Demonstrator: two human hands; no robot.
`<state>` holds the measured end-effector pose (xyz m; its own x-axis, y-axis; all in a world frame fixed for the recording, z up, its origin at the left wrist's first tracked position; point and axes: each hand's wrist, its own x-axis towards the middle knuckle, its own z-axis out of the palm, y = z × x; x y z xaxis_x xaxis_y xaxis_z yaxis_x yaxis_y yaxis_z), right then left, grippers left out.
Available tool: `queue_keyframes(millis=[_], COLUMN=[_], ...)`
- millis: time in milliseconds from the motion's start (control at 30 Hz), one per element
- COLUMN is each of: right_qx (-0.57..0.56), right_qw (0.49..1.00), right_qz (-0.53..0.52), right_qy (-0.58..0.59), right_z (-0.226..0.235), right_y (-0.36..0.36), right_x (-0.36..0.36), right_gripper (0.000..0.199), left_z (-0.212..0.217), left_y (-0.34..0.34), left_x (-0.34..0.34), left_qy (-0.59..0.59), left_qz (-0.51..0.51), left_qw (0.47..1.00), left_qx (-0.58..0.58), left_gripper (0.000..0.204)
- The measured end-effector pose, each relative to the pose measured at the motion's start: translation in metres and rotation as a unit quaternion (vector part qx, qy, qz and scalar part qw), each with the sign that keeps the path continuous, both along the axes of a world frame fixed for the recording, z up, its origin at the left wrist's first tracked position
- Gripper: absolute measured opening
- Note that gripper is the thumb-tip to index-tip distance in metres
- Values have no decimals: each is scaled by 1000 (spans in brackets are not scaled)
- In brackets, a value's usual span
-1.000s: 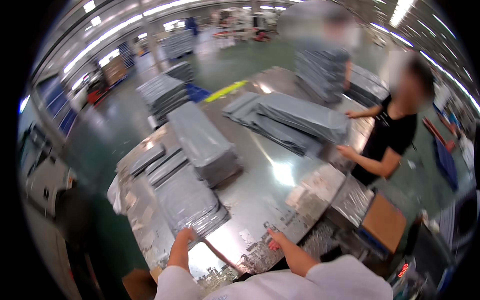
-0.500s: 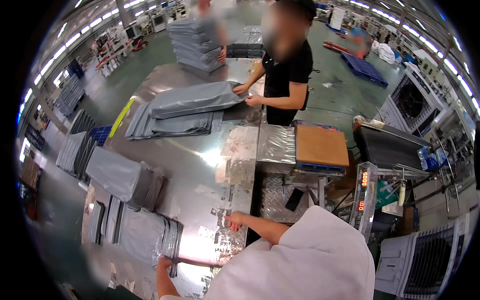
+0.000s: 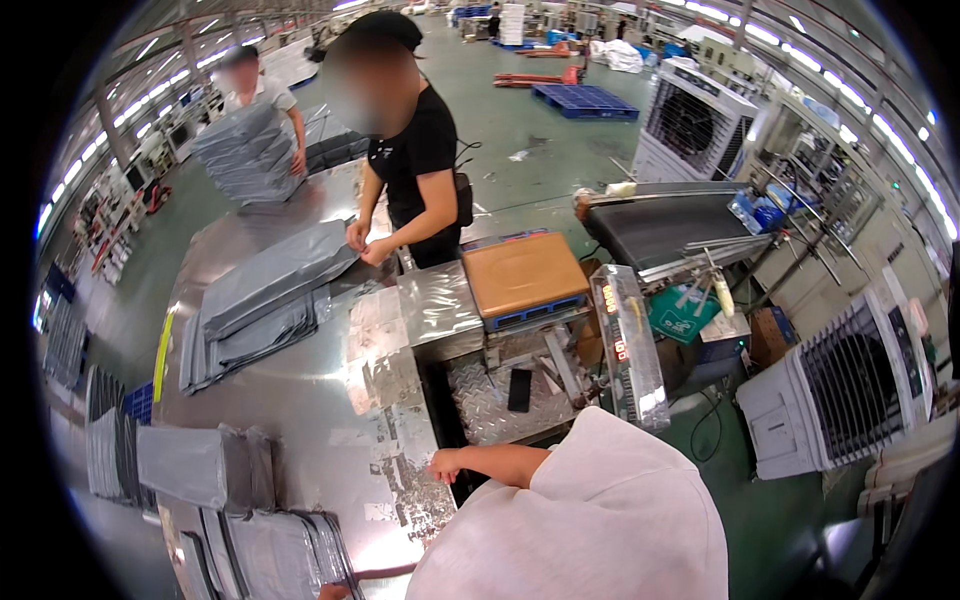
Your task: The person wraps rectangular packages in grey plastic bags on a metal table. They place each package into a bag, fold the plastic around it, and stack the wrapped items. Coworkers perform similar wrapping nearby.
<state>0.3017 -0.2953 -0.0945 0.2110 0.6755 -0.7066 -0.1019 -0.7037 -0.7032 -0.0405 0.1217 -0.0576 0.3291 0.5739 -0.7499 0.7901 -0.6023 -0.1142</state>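
My right hand (image 3: 446, 464) rests at the table's inner edge, fingers loosely bent and apart, with nothing seen in it. At the lower edge of the view my left hand (image 3: 334, 592) shows only in part, close to the near end of a stack of grey plastic bags (image 3: 285, 552). Its fingers are mostly cut off. Behind that stack lies another bundle of folded grey bags (image 3: 190, 465). Across the metal table (image 3: 330, 430), a co-worker in black (image 3: 418, 170) has both hands at the end of a long grey bag bundle (image 3: 270, 285).
A brown-topped scale (image 3: 525, 272) stands ahead to my right, with a lit display post (image 3: 630, 350) beside it. A phone (image 3: 519, 391) lies on the patterned metal plate (image 3: 480, 410). Beyond are a conveyor (image 3: 670, 228) and another person carrying grey bundles (image 3: 245, 150).
The view has swung to the right. My left hand has slipped mostly out of the lower edge. My right hand's fingers are less outstretched. The co-worker's hands stay at the bundle's end.
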Motion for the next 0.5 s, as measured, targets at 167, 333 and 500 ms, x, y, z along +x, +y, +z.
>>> queue_keyframes(millis=[167, 333, 500], right_qx=[4, -17, -23], right_qw=[998, 997, 995], right_qz=[56, 63, 64], right_qy=[-38, -48, -70], right_z=[7, 2, 1], right_y=[-4, -1, 3], right_x=[0, 0, 0], right_gripper=[22, 19, 19], left_z=[6, 18, 23], left_y=[-15, -28, -31], left_x=[51, 86, 103], left_qy=[-16, -29, -36], left_qz=[-19, -38, -49], left_qw=[999, 998, 998], left_qx=[20, 28, 32], left_gripper=[61, 60, 59])
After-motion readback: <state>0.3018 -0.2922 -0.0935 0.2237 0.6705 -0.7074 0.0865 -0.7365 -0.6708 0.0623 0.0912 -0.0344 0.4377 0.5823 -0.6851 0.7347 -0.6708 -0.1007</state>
